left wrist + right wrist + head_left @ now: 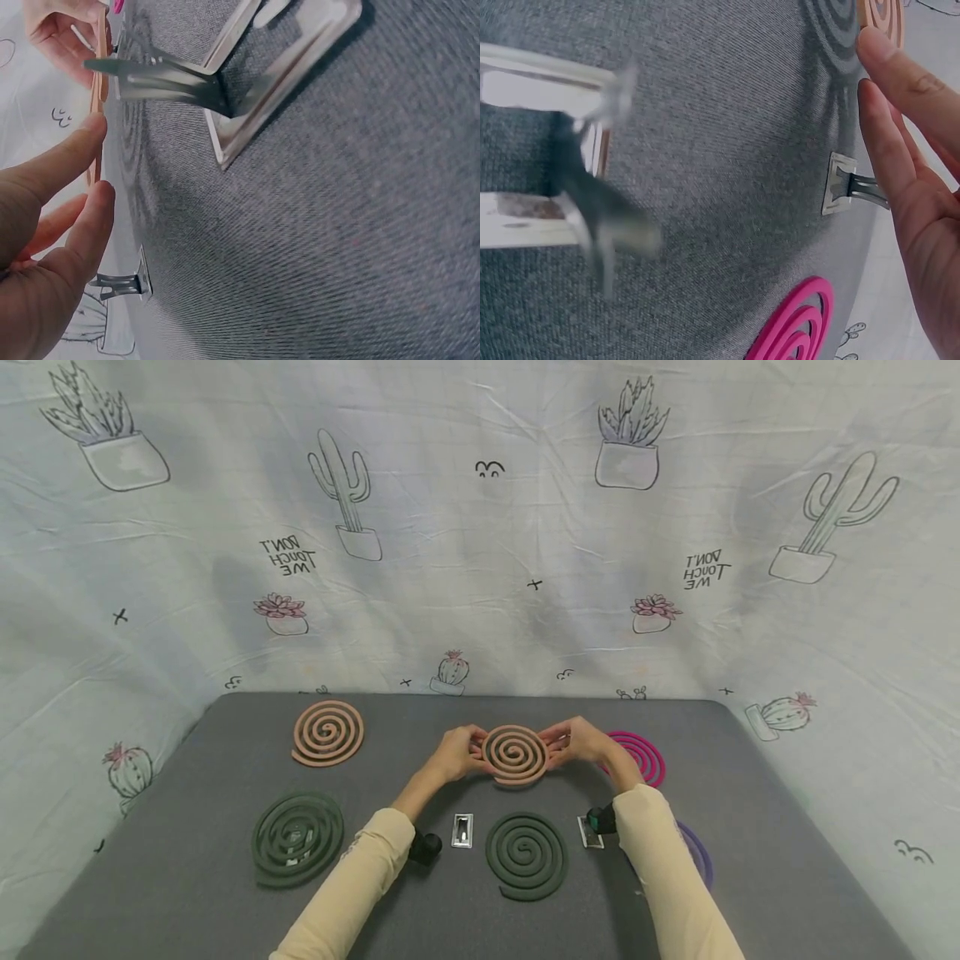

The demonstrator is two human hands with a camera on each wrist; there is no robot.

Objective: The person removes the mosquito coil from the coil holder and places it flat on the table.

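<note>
Both hands hold an orange-tan mosquito coil (514, 752) up over the far middle of the table, its face tilted toward the head camera. The left hand (456, 753) pinches its left edge between thumb and fingers; in the left wrist view the coil (96, 154) shows nearly edge-on. On the opposite edge, the right hand (581, 742) pinches it with thumb and fingertips. Only a corner of the coil (889, 19) enters the right wrist view. A shadow of the rings falls on the cloth below it.
A second orange coil (327, 731) lies far left, a dark green one (262, 839) nearer. Another green coil (526, 847) lies front middle, flanked by metal coil stands (462, 831). The right forearm partly covers a magenta coil (651, 762) and a purple coil (702, 857).
</note>
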